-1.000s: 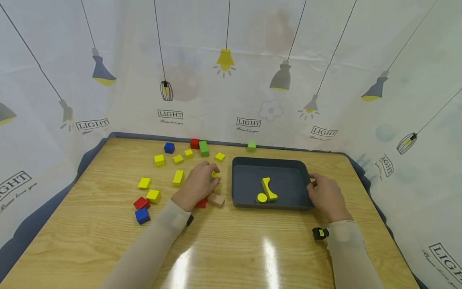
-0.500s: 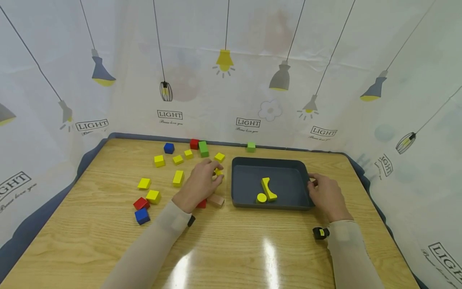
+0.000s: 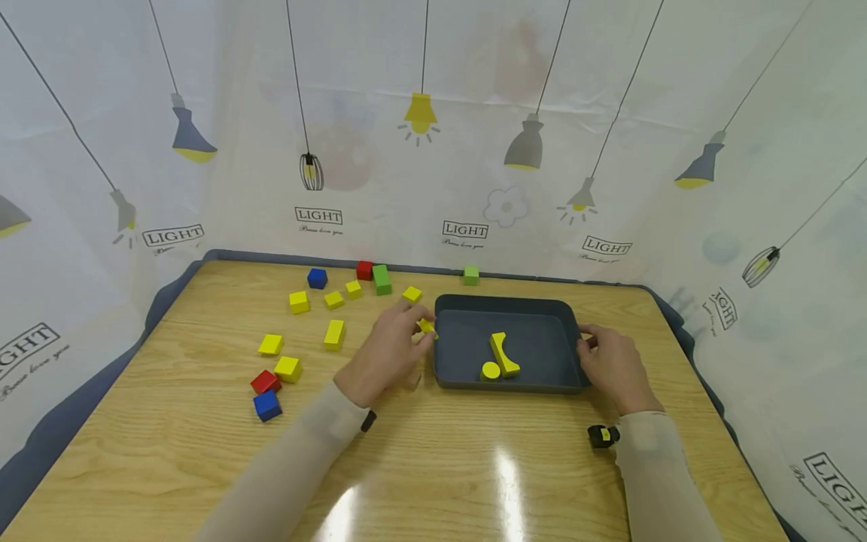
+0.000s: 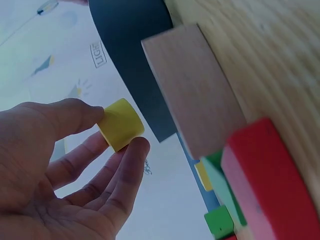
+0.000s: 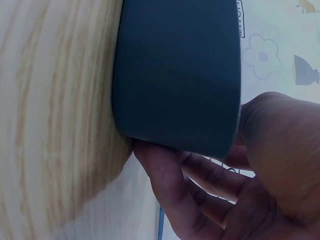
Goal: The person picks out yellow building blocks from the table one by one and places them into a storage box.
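My left hand [image 3: 389, 346] pinches a yellow block with a curved side [image 4: 121, 124] between thumb and fingertips. In the head view it is at the left rim of a dark grey tray [image 3: 549, 316]. My right hand [image 3: 615, 369] grips the tray's right end; in the right wrist view its fingers press the outer wall of the tray [image 5: 177, 75]. A yellow arch-shaped block [image 3: 503, 355] and a yellow cylinder [image 3: 491, 371] lie inside the tray. Beneath the left hand, the left wrist view shows a plain wooden block [image 4: 195, 87] and a red block [image 4: 272, 180].
Several yellow blocks, such as the upright one [image 3: 334, 335], are scattered on the wooden table [image 3: 420, 467] to the left. A blue block [image 3: 267, 405] and a red block [image 3: 266, 382] sit front left. A light green cube [image 3: 471, 275] stands behind the tray.
My left hand has lifted the yellow block from among the blocks and moved right with it, to the tray's left rim. The right hand and the tray have stayed in place.
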Available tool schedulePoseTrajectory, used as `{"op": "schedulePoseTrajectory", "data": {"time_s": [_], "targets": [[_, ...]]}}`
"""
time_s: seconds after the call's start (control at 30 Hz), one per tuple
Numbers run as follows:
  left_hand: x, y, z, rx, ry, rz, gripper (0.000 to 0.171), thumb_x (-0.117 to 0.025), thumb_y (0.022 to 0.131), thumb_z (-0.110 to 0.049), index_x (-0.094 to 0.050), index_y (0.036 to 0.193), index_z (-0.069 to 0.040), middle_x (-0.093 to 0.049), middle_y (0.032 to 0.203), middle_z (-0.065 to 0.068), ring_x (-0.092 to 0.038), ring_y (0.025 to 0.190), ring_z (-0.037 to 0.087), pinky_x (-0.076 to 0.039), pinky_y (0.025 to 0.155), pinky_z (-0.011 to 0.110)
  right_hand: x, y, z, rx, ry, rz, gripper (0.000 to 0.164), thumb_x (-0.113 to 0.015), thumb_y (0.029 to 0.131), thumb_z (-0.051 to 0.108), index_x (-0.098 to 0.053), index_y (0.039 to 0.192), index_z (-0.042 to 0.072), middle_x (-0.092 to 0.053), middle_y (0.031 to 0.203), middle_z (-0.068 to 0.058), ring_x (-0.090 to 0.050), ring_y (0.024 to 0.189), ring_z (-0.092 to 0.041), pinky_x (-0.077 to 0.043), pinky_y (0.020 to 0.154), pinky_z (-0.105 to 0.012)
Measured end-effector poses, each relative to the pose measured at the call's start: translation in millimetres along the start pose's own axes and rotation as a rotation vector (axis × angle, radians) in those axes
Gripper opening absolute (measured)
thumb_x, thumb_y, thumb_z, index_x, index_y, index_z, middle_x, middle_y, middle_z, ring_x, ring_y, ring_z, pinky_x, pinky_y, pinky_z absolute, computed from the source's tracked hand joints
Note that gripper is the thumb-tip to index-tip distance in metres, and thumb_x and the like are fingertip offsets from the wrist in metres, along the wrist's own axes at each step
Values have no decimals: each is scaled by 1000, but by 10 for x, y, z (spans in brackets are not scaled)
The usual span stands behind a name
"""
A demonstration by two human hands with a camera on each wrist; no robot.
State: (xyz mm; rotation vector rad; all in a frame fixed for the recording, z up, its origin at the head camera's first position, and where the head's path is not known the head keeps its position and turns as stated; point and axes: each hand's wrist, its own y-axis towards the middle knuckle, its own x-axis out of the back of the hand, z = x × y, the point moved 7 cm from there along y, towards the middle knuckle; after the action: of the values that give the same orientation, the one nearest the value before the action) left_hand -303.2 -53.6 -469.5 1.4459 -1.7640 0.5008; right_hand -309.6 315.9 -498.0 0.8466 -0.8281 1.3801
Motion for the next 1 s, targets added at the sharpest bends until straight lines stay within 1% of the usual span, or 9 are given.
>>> {"op": "schedulePoseTrajectory", "data": {"time_s": [0.17, 0.37, 0.47, 0.6, 0.67, 0.8, 1.0], "targets": [[-76, -15, -76, -26, -18, 19, 28, -81, 111, -15, -79, 136, -5, -73, 136, 14, -77, 116, 31, -72, 97, 40, -7, 10, -2, 3, -2, 2, 46, -59, 118, 15, -65, 159, -6, -82, 127, -33, -67, 65, -19, -51, 57, -33], [-177, -55, -185, -79, 29, 32, 27, -82, 110, -15, -80, 134, -6, -73, 129, 11, -72, 106, 23, -69, 90, 32, -5, 25, -23, 7, -4, -1, 46, -58, 118, 15, -66, 159, -6, -82, 127, -33, -67, 66, -20, -52, 57, -33], [-225, -79, -241, -107, 48, 39, 27, -82, 110, -14, -80, 135, -5, -74, 127, 11, -70, 105, 22, -68, 90, 33, -4, 20, -21, 8, -5, -2, 46, -58, 118, 15, -66, 159, -6, -82, 127, -33, -68, 66, -20, -52, 57, -33], [-290, -110, -298, -129, 36, 71, 29, -81, 111, -14, -79, 138, -5, -74, 131, 13, -71, 108, 24, -68, 95, 38, -11, 12, -8, 12, -1, 3, 46, -58, 118, 14, -66, 159, -6, -82, 127, -34, -67, 65, -20, -52, 57, -34], [-325, -118, -318, -133, 40, 91, 30, -81, 111, -15, -79, 139, -5, -74, 133, 12, -71, 109, 23, -68, 96, 38, -14, 9, -4, 14, 1, 6, 46, -58, 118, 14, -65, 159, -6, -81, 127, -34, -67, 65, -19, -52, 57, -34], [-393, -122, -351, -151, 66, 111, 32, -81, 111, -16, -79, 142, -6, -74, 134, 11, -70, 106, 20, -68, 95, 34, -19, 14, -9, 10, 1, 10, 46, -57, 119, 15, -65, 159, -7, -81, 127, -34, -66, 64, -19, -51, 57, -34], [-486, -130, -405, -179, 106, 131, 32, -83, 110, -17, -80, 141, -8, -74, 132, 9, -71, 102, 15, -68, 90, 27, -25, 23, -15, -1, -7, 8, 47, -57, 119, 15, -65, 159, -6, -81, 128, -33, -66, 65, -19, -51, 57, -33]]}}
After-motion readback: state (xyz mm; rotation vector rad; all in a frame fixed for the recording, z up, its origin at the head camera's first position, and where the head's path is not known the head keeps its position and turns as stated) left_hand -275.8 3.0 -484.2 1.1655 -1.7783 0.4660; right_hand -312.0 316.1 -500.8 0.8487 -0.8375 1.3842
